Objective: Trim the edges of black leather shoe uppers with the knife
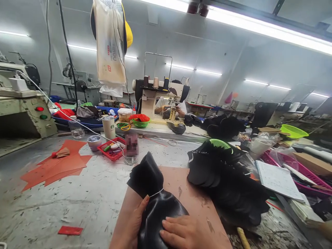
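Note:
A bundle of glossy black leather-like pieces (162,212) lies before me, with a thin white band around its narrow neck and its upper ends fanned out. My left hand (133,221) grips its left edge, thumb on top just below the band. On the bundle's lower right face, my right hand (184,231) rests with fingers stretched out flat. Beneath the bundle is a pinkish-brown board (204,214), partly covered by my arms. To the right, a large pile of matte black cut pieces (225,183) overlaps the board's edge.
Orange sheets (64,162), a red basket (113,150) and a tumbler (109,127) are on the left. A spiral notebook (278,180) lies right, near a magenta basket (311,173). Behind stands a sewing machine (155,103), with a person beyond it. A wooden handle (243,238) is near the front.

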`<move>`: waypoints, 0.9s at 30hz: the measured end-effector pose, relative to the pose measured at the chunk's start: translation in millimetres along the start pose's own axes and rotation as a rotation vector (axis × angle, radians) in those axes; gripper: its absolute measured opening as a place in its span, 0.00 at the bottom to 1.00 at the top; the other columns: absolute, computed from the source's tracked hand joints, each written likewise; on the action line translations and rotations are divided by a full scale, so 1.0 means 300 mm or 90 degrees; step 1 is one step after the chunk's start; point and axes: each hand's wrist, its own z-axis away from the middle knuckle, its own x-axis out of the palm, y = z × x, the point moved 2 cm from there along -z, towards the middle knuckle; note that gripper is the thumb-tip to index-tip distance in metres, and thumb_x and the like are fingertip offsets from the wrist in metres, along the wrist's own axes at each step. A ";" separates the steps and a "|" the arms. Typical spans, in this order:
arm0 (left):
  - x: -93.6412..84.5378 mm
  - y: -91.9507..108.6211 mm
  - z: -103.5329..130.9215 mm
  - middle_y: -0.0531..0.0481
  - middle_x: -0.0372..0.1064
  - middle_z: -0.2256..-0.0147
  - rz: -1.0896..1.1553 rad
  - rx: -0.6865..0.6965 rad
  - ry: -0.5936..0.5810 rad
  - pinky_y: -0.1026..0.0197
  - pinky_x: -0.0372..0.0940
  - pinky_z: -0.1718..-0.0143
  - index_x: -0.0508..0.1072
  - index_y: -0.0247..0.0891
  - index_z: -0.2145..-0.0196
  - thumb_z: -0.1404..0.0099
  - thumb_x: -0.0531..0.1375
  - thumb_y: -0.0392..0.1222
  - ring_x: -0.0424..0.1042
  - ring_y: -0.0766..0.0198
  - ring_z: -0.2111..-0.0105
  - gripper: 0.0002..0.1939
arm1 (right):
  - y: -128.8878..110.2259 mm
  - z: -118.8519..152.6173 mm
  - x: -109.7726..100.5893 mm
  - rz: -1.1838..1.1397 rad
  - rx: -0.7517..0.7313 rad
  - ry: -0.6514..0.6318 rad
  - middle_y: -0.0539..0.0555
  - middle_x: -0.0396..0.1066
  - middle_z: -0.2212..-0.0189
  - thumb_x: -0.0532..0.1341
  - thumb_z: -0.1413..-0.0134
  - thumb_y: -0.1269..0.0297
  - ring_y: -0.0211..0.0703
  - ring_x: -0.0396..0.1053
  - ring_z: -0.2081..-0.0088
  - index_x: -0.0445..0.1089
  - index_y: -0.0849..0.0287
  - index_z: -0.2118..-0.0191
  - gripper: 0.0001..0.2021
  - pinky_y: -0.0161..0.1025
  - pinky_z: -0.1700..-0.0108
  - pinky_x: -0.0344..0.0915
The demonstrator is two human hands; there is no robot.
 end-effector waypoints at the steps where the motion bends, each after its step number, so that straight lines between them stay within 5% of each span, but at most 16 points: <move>1: 0.007 -0.010 -0.007 0.47 0.73 0.71 0.025 -0.022 -0.013 0.52 0.67 0.64 0.69 0.38 0.64 0.57 0.66 0.52 0.72 0.50 0.64 0.23 | 0.013 0.001 0.001 -0.048 0.035 -0.029 0.51 0.74 0.67 0.52 0.43 0.64 0.35 0.71 0.65 0.67 0.58 0.60 0.10 0.29 0.64 0.66; 4: 0.024 -0.034 -0.023 0.49 0.73 0.70 0.058 -0.034 -0.027 0.55 0.65 0.61 0.65 0.39 0.62 0.65 0.70 0.44 0.72 0.52 0.62 0.31 | 0.067 -0.028 -0.004 -0.079 0.167 -0.054 0.52 0.73 0.63 0.53 0.45 0.63 0.35 0.70 0.63 0.68 0.57 0.60 0.10 0.29 0.61 0.65; 7: 0.039 -0.043 -0.026 0.50 0.72 0.71 0.017 0.017 0.029 0.55 0.65 0.62 0.62 0.39 0.62 0.71 0.71 0.42 0.71 0.51 0.63 0.36 | 0.107 -0.083 -0.003 0.087 0.227 -0.052 0.56 0.71 0.61 0.54 0.49 0.73 0.41 0.69 0.63 0.68 0.60 0.61 0.10 0.35 0.64 0.65; 12: 0.061 -0.065 -0.040 0.54 0.68 0.78 -0.085 0.116 0.121 0.55 0.64 0.65 0.58 0.40 0.68 0.71 0.69 0.38 0.71 0.51 0.68 0.31 | 0.071 -0.128 0.040 0.257 0.130 -0.163 0.55 0.66 0.79 0.56 0.54 0.76 0.44 0.64 0.76 0.67 0.62 0.76 0.06 0.37 0.80 0.58; 18: 0.054 -0.121 -0.093 0.55 0.67 0.78 -0.158 0.152 0.133 0.58 0.63 0.67 0.54 0.40 0.66 0.68 0.68 0.33 0.71 0.55 0.71 0.33 | 0.059 -0.135 0.061 0.314 0.091 -0.266 0.57 0.65 0.81 0.54 0.54 0.77 0.44 0.63 0.77 0.67 0.65 0.76 0.06 0.37 0.81 0.54; 23: 0.070 -0.087 -0.082 0.50 0.69 0.72 -0.153 0.174 0.061 0.57 0.64 0.66 0.55 0.38 0.60 0.66 0.69 0.39 0.71 0.53 0.67 0.36 | 0.154 -0.131 0.014 0.162 0.067 -0.282 0.55 0.67 0.76 0.56 0.57 0.72 0.43 0.63 0.73 0.65 0.63 0.73 0.02 0.36 0.76 0.56; 27: 0.102 0.035 -0.049 0.44 0.68 0.61 -0.223 0.217 -0.046 0.55 0.62 0.57 0.57 0.35 0.54 0.65 0.67 0.37 0.68 0.51 0.58 0.39 | 0.164 -0.134 -0.047 -0.199 0.173 -0.263 0.49 0.64 0.76 0.53 0.63 0.75 0.36 0.62 0.73 0.59 0.60 0.79 0.04 0.32 0.71 0.58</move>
